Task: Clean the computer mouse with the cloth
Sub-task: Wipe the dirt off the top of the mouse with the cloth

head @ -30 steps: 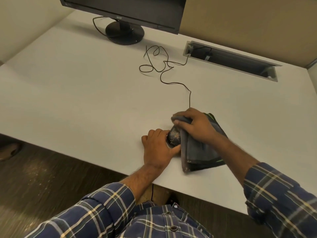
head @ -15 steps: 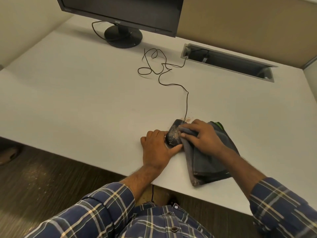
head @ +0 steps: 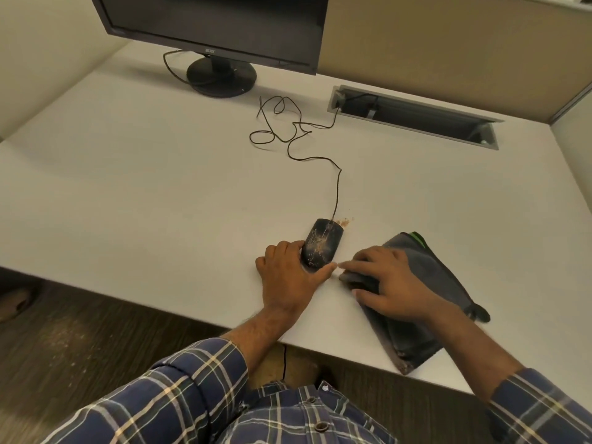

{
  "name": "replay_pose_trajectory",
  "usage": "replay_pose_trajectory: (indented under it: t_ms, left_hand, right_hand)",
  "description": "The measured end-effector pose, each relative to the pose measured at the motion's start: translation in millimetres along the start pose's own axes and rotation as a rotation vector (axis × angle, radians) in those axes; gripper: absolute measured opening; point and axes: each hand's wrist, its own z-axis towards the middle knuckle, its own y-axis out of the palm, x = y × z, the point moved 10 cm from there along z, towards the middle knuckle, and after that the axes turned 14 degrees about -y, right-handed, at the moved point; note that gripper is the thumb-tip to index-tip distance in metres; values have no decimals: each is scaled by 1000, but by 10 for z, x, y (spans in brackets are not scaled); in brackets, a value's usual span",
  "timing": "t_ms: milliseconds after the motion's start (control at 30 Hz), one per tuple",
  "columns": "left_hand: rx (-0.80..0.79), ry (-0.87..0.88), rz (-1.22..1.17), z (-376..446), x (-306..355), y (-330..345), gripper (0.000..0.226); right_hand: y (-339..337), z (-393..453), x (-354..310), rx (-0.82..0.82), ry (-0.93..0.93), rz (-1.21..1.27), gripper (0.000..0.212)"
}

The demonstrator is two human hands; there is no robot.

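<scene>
**Inspector A:** Head view. What has changed on the counter (head: 128, 174)?

**Inspector B:** The right hand (head: 389, 283) has come off the computer mouse (head: 322, 246), taking the cloth (head: 426, 293) with it. A second ago the cloth covered the mouse's right side; now it lies just to the right of the left grip, clear of the mouse.

**Inspector A:** State of each grip?

**Inspector B:** The left hand (head: 288, 274) clasps the mouse's near end, fingers along its left flank and thumb along the right. The right hand lies on the cloth with its fingers bunching the folded front edge, so it is grasping cloth.

**Inspector A:** Meaning for the task?

**Inspector B:** My judgement: one stroke has finished and the job is incomplete. Pale brownish specks cover the mouse's top, and a small patch of the same dust (head: 345, 222) lies on the counter just beyond the left grip.

**Inspector A:** Materials?

**Inspector B:** The mouse is a dark, smooth, rounded shell with a thin kinked cable (head: 337, 187) leading away. The cloth is grey, soft, folded thick, with a green trim at its far corner. The counter is flat, matte and white.
</scene>
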Motion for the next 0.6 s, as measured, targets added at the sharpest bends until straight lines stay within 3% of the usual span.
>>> replay_pose_trajectory:
  t_ms: [33, 100, 167, 233, 300, 367, 433, 600]
  left_hand:
    - [-1, 0, -4, -2, 3, -5, 73]
    - [2, -4, -31, -12, 6, -26, 75]
    - [16, -26, -76, 11, -3, -73, 76]
    - [19, -51, -117, 95, 9, -131, 72]
    - [-19, -69, -123, 233, 68, -150, 71]
    - [-120, -88, -64, 381, 151, -84, 73]
    - [-234, -103, 24, 467, 215, 23, 77]
    - [-365, -113, 65, 581, 252, 142, 68]
  right_hand:
    - [-47, -60, 48, 73, 69, 132, 48]
    - [-246, -235, 273, 373, 283, 367, 51]
    - [-404, -508, 590, 587, 591, 289, 57]
    - [-422, -750, 846, 490, 921, 49, 77]
    - [-293, -857, 964, 305, 1109, -35, 92]
    - [-160, -765, 972, 195, 1089, -39, 98]
    - [-112, -588, 939, 165, 962, -84, 90]
    - [-144, -189, 721, 219, 593, -34, 42]
